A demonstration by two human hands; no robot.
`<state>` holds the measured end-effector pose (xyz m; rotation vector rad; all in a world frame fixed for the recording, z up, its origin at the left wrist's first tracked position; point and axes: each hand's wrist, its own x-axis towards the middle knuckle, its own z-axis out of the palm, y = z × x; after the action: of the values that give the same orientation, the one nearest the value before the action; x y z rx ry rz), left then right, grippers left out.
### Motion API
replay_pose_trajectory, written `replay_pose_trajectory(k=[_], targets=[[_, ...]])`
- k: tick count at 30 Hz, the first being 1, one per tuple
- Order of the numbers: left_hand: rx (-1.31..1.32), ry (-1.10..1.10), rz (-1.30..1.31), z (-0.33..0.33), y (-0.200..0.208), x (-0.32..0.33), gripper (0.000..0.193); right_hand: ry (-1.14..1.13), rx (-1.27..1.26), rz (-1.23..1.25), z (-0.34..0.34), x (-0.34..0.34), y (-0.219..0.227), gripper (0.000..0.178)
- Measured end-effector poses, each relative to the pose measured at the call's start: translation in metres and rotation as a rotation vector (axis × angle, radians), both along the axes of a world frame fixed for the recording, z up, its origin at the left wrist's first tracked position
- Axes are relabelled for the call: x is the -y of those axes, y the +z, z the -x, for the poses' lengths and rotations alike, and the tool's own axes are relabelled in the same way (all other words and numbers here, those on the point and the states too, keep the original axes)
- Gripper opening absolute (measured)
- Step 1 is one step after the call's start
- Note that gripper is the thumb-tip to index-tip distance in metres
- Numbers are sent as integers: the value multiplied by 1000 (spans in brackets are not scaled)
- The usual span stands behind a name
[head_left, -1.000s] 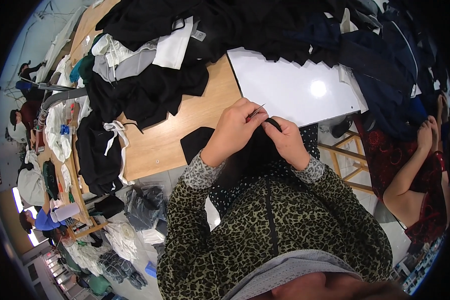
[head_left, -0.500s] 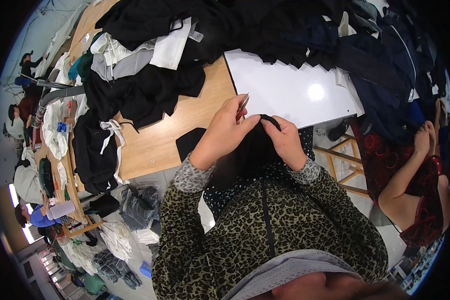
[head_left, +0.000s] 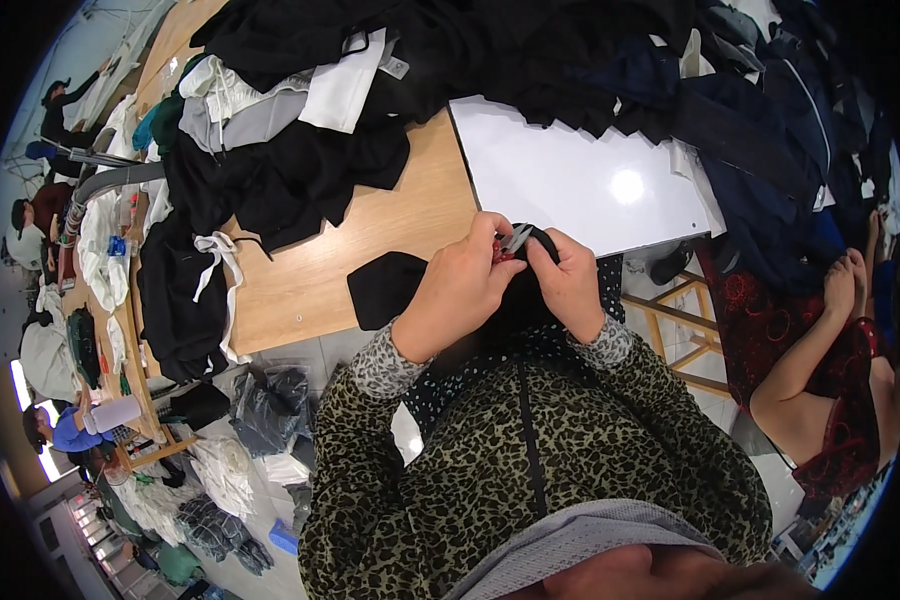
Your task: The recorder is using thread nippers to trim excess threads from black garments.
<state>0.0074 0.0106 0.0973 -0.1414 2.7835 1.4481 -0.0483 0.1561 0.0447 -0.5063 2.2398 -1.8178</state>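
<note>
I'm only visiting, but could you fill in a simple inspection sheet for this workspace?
Surface: wooden tabletop, white panel to its right.
Job's things: red-handled snips beside black cloth; blade contact unclear.
Clutter: black garments and navy garments, heaped beyond the hands.
Hands: left hand holds the snips; right hand pinches the black cloth.
Cables: none clearly made out; thick grey tube at left.
Surroundings: person in dark red at right, person in blue far left.

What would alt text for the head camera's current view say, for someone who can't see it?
A person's left hand, seen from above, holds red-handled snips close to black fabric pinched in the right hand. Beyond lie a wooden table and a white tabletop, partly covered by dark garments.
</note>
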Motion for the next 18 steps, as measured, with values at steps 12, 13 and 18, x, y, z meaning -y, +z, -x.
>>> replay_pose_trajectory(k=[12, 13, 18], targets=[[-42, -2, -19, 1, -2, 2, 30, -7, -23, -8, 0, 2, 0, 20], [-50, 8, -41, 1, -2, 3, 30, -6, -17, -12, 0, 2, 0, 20], [-13, 74, -126, 5, 2, 12, 35, 15, 39, -56, 2, -1, 1, 18]])
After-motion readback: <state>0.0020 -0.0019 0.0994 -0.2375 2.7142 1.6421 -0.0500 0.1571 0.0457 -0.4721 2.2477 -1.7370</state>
